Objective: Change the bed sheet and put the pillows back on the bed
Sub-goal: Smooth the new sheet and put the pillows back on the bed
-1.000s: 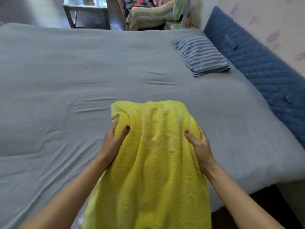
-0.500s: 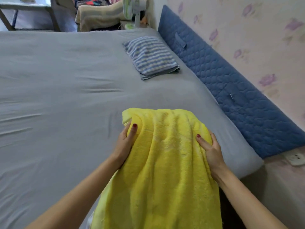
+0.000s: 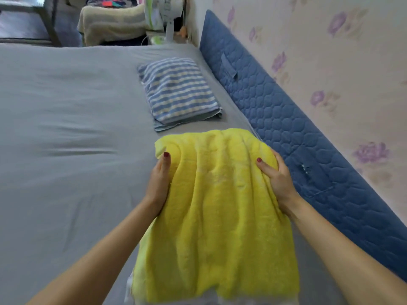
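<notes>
From the head camera I counted two pillows, two hands and one sheet. The yellow pillow (image 3: 218, 216), wrapped in fuzzy terry cloth, was held out over the near part of the bed, its far end close to the striped pillow (image 3: 178, 91), which lay flat on the grey sheet (image 3: 66, 128) just beside the blue quilted headboard (image 3: 297, 128). The sheet was fitted over the mattress with a few shallow wrinkles.

My left hand (image 3: 158, 183) gripped the yellow pillow's left edge: the thumb lay on top, pointing away from me, and the other fingers went under the cloth, so I could not tell how far they curled. My right hand (image 3: 277, 177) held the right edge the same way, thumb pressed onto the top surface and the remaining fingers wrapped round the side, mostly hidden.

Beyond the bed I saw one white fan (image 3: 167, 16) on a stand, one beige blanket (image 3: 114, 20) draped over something, and floral wallpaper (image 3: 330, 51) above the headboard.
</notes>
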